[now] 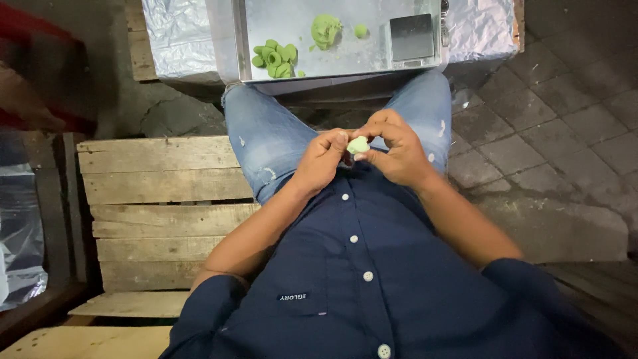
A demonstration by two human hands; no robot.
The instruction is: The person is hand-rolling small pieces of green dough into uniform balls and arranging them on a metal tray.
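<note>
dough piece: I see a small pale green lump of dough (357,144) held in front of the person's lap, above the thighs, pinched between both hands.
left hand: my left hand (323,159) has thumb and fingertips closed on the lump's left side, other fingers curled in.
right hand: the right hand (393,147) grips the lump from the right and top, fingers bent tight round it (only a sliver of green shows between them).
clothes: dark blue buttoned shirt (372,279), sleeves pushed up; light blue jeans (266,133) with small rips.
tray: a metal tray (345,60) lies just beyond the knees, on a foil-wrapped surface (179,40).
on tray, left: a cluster of shaped green pieces (274,58), some ring-like, touching each other.
on tray, middle: a larger green dough mass (325,30) with a small green ball (360,30) just beside it.
on tray, right: a flat dark square device (411,38), cannot tell what kind.
seat: a wooden pallet (153,213) under and to the left of me.
ground: grey paving blocks (551,119) to the right.
</note>
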